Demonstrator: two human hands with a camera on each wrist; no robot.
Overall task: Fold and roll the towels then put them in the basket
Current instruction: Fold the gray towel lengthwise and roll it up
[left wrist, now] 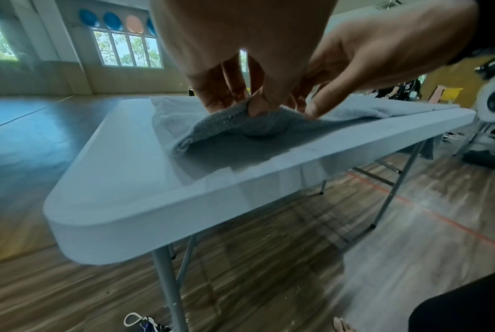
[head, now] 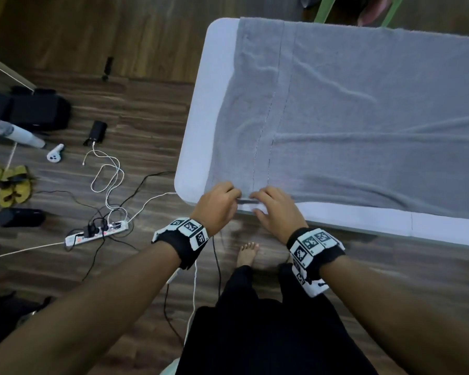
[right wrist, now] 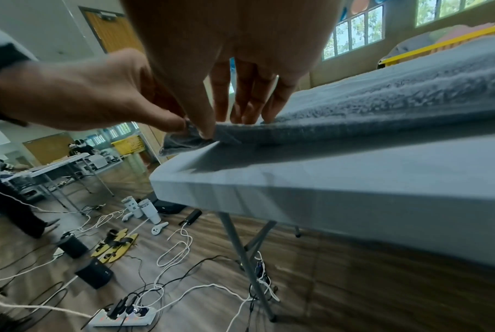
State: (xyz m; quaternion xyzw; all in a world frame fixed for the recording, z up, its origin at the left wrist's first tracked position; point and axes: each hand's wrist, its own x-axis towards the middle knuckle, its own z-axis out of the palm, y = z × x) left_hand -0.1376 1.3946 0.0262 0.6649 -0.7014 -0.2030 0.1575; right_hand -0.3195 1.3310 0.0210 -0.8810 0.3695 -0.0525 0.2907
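A grey towel (head: 363,104) lies spread flat over the white folding table (head: 209,104), with a few wrinkles and a stitched band near its left end. Both hands meet at the towel's near edge, close to the left corner. My left hand (head: 234,196) pinches that hem between thumb and fingers, and the left wrist view shows the edge lifted a little in the left hand (left wrist: 249,107). My right hand (head: 257,203) sits right beside it. In the right wrist view the right hand (right wrist: 209,130) has its thumb under the hem and its fingers on top of the towel (right wrist: 382,107).
The table's near edge (right wrist: 354,179) overhangs a wooden floor. Left of the table lie a power strip (head: 96,234) with tangled cables, yellow sandals (head: 8,185) and a black bag (head: 27,109). My bare foot (head: 248,253) stands below. A yellow crate (right wrist: 128,144) stands far off.
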